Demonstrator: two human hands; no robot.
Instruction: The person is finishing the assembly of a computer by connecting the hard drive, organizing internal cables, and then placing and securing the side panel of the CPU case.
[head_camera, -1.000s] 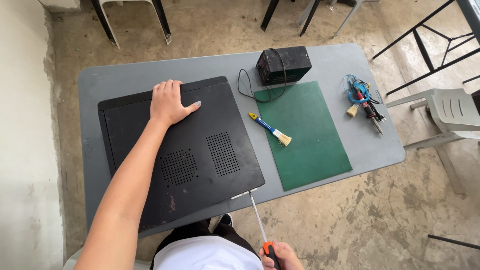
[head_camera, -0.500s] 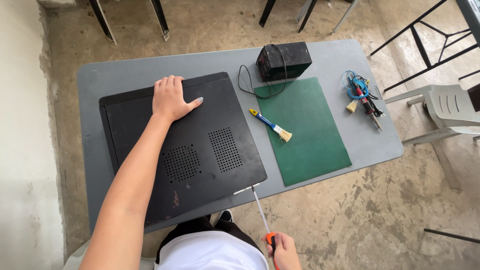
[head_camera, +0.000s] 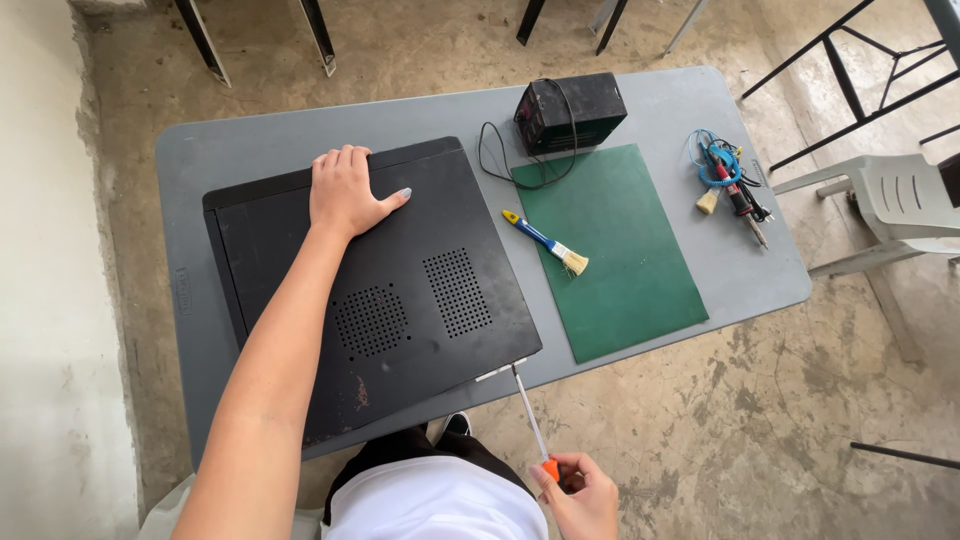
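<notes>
Rough concrete floor (head_camera: 780, 420) surrounds a grey desk (head_camera: 250, 150) on all sides, with a pale wall along the left and dark metal frame legs beyond the far edge; a light plastic chair (head_camera: 900, 205) stands just off the desk's right edge, and the floor past the near right corner lies open.

On the left half of the desk lies a black computer case (head_camera: 400, 290), flat on its side, its vented panel upward; its near right corner juts slightly past the desk's near edge, while a strip of bare desk shows along the far and left edges. The left hand (head_camera: 345, 190) rests flat on the case near its far edge, fingers spread and open, gripping nothing.

The right hand (head_camera: 580, 495) is below the near edge, over the person's lap, closed around the orange handle of a screwdriver (head_camera: 530, 415); the long shaft slants up to the case's near right corner, its tip at a small light tab on that edge.

Right of the case lies a green mat (head_camera: 620, 270), reaching almost to the near edge; a blue-handled brush (head_camera: 545, 242) lies across the mat's left border, just beside the case. A small black box (head_camera: 570, 108) with a looped black cable sits at the mat's far end, near the desk's far edge. A soldering iron (head_camera: 735, 195) with a blue coiled lead and another small brush lies toward the right edge, well apart from the case.
</notes>
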